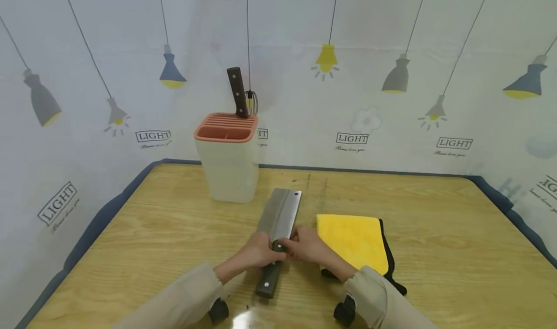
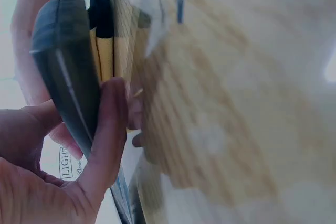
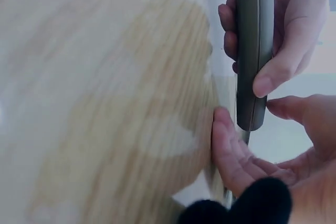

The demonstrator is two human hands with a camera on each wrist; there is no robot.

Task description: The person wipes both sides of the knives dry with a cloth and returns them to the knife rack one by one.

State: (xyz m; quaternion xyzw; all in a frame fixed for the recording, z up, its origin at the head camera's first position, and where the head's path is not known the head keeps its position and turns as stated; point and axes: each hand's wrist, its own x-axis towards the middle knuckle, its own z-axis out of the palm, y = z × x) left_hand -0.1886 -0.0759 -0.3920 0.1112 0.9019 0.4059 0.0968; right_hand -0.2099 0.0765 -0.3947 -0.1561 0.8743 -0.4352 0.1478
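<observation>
While my left grip point(image 1: 260, 250) and right grip point(image 1: 308, 245) both hold the cleaver point(image 1: 282, 213) over the bench point(image 1: 444, 232), one dark-handled knife point(image 1: 237, 93) stands in the white holder point(image 1: 229, 172), far and left.

Head view: looks from your head, forward and down, widest and farthest back — tabletop point(image 1: 152, 237) across the lower half, backdrop wall point(image 1: 283, 78) up top, cleaver point(image 1: 282, 213), left hand point(image 1: 258, 250) and right hand point(image 1: 308, 244) low centre. Left wrist view: turned on its side, very close, looking low along the wood; your left hand sits lower left, handle point(image 2: 68, 72) slanting from upper left. Right wrist view: also sideways and close — wood fills the left, your right hand lower right, left hand upper right. All three share handle and hands, the head one from above.
</observation>
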